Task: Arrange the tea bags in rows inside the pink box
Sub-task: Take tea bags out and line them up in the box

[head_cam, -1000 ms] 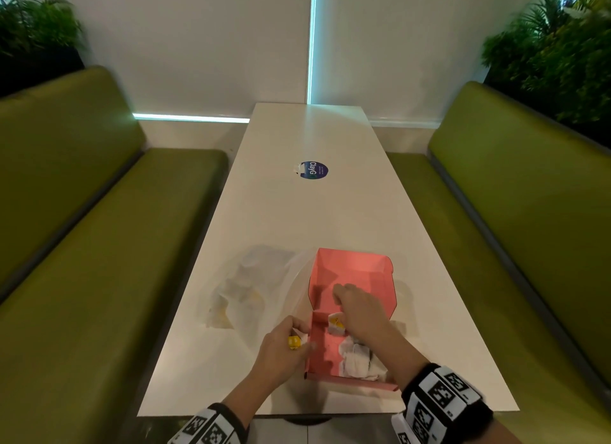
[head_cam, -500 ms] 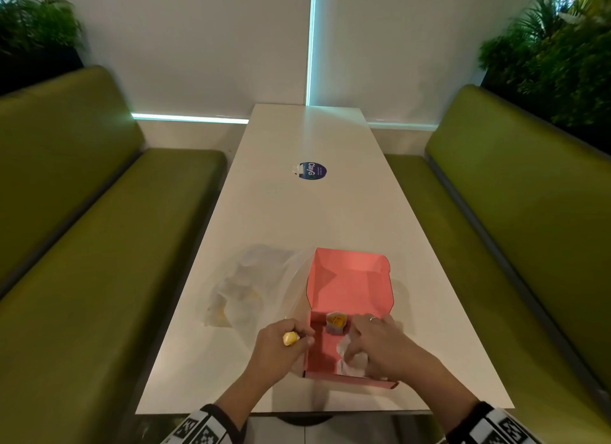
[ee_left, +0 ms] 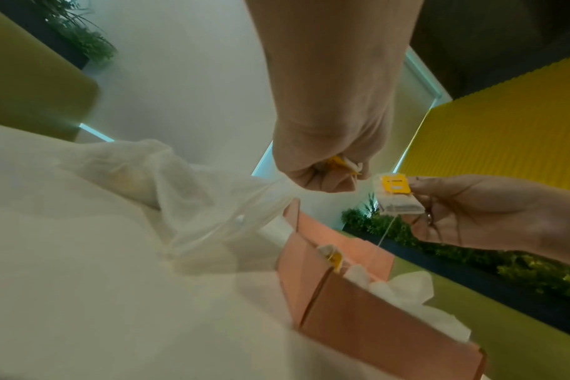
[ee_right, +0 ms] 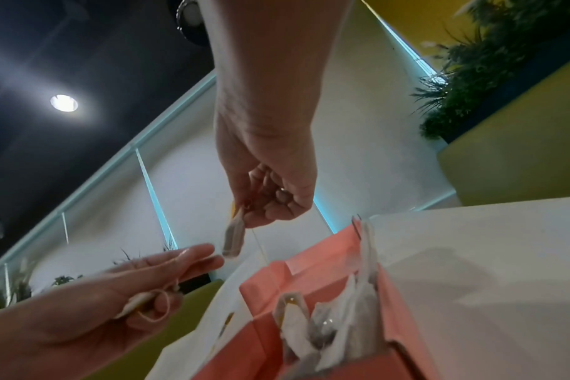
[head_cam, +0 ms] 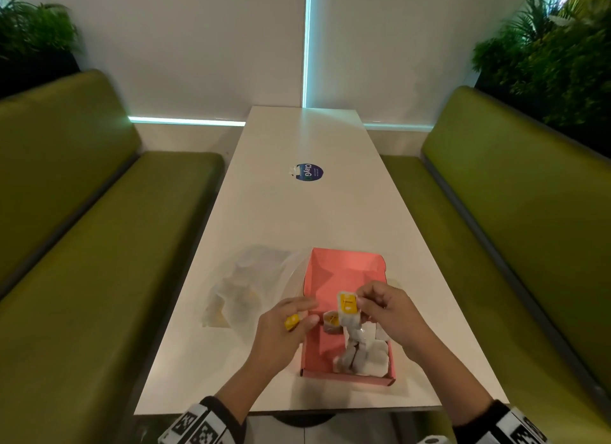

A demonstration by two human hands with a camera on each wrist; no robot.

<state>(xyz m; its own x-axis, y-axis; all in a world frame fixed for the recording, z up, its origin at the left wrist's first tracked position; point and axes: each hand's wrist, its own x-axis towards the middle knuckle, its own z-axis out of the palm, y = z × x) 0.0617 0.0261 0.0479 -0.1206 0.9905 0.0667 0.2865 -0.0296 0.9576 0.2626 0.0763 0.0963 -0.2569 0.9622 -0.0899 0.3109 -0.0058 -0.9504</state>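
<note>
green benches flank the white table. at 6 o'clock the pink box holds a tea-bag heap. right hand pinches a tea bag above it; left hand grips a yellow tag. only the wrist views show the string hanging.

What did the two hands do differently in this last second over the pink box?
The right hand rose out of the pink cardboard box, lifting a white tea bag with a yellow tag pinched in its grip. The left hand came slightly nearer and keeps pinching a small yellow tag. The box, the upright tea bag inside it and the clear plastic bag stayed put.
</note>
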